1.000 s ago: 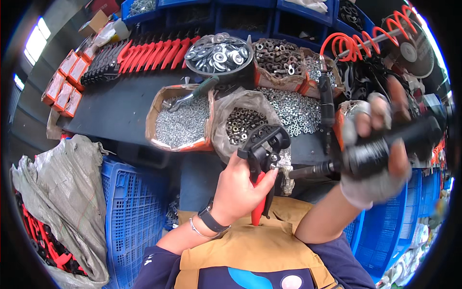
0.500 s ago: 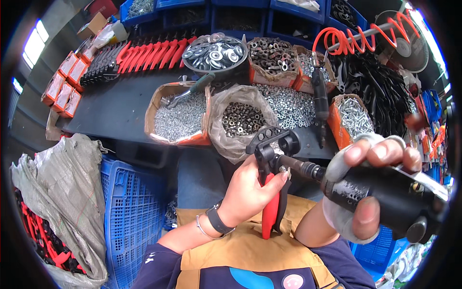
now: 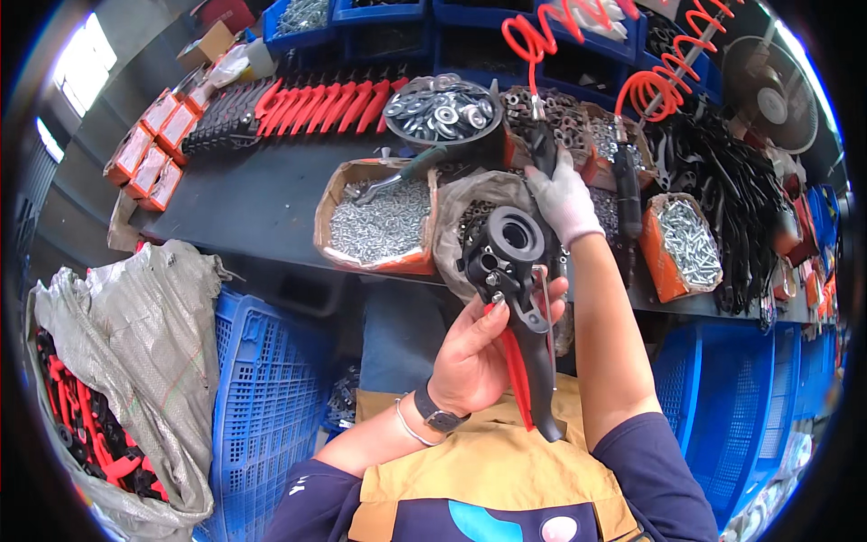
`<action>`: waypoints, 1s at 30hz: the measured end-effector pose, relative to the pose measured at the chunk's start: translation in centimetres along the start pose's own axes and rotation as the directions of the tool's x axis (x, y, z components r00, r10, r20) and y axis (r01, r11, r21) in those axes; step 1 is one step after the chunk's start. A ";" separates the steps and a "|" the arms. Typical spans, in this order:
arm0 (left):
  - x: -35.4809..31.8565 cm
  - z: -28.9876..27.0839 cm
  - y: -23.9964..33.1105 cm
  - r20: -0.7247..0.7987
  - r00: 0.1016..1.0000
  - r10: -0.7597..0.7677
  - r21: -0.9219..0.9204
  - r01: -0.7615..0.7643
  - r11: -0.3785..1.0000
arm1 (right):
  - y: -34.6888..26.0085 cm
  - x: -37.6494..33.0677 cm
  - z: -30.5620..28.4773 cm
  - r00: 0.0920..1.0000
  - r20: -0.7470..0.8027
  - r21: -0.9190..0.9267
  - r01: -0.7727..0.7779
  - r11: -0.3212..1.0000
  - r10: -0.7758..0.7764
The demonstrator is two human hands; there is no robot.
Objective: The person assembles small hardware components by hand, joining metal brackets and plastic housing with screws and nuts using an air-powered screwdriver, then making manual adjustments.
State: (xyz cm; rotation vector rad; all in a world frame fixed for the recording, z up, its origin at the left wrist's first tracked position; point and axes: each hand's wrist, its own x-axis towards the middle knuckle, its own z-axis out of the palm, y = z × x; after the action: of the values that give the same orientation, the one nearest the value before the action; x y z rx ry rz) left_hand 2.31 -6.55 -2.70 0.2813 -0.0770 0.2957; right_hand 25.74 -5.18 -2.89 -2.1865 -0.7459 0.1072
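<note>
My left hand (image 3: 474,348) is closed round a plier-like hand tool (image 3: 519,312) with one red and one black handle. The tool's black ring-shaped head points up and away from me, and a thin metal strip runs beside its black handle. Farther out, my right hand (image 3: 569,199), in a pale glove with bare fingertips, is at a black pneumatic screwdriver (image 3: 544,149) hanging from a red coiled hose. Its fingers appear curled round the driver's body, partly hidden. Behind the plier-like tool's head sits a clear plastic bag (image 3: 452,239) of small dark nuts.
A carton of small screws (image 3: 379,221) and a bowl of washers (image 3: 442,113) stand on the dark bench (image 3: 244,203). A second hanging driver (image 3: 628,190) is beside a carton of bolts (image 3: 684,244). Red-handled tools (image 3: 330,106) line the back left; a blue crate (image 3: 262,388) stands below.
My right hand has carried the screwdriver away from the plier-like tool, up and leftward over the bench. My left hand has turned that tool so its ring shows. The view has shifted slightly.
</note>
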 end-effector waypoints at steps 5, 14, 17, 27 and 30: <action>0.1 -2.0 0.1 0.038 0.996 0.076 -0.156 -0.069 0.985 | -1.5 -6.8 -2.8 0.772 -0.060 -0.309 0.589 0.747 -0.633; 0.4 -1.4 -0.6 0.095 0.991 -0.097 -0.278 0.120 0.953 | -5.3 -15.6 -7.3 0.973 0.020 0.418 0.202 0.886 -0.232; 0.1 -1.7 -0.3 0.242 0.937 -0.251 -0.381 0.330 0.864 | -4.9 -15.2 -7.8 0.744 -0.076 0.020 0.667 0.745 -0.664; 0.0 -1.9 -1.1 0.115 0.985 0.129 0.272 -0.156 0.950 | -4.2 -14.9 -9.1 0.899 0.340 0.466 0.095 0.880 -0.277; 1.5 1.0 -0.3 0.106 0.904 0.414 0.283 -0.427 0.859 | 0.2 -11.1 -8.1 0.962 0.191 0.287 0.135 0.948 -0.194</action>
State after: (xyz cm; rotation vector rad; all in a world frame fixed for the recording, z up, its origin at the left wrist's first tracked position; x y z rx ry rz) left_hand 3.80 -6.73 -1.64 0.5760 -0.1354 0.7434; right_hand 19.25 -16.73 0.63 -1.8610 -0.9742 0.3471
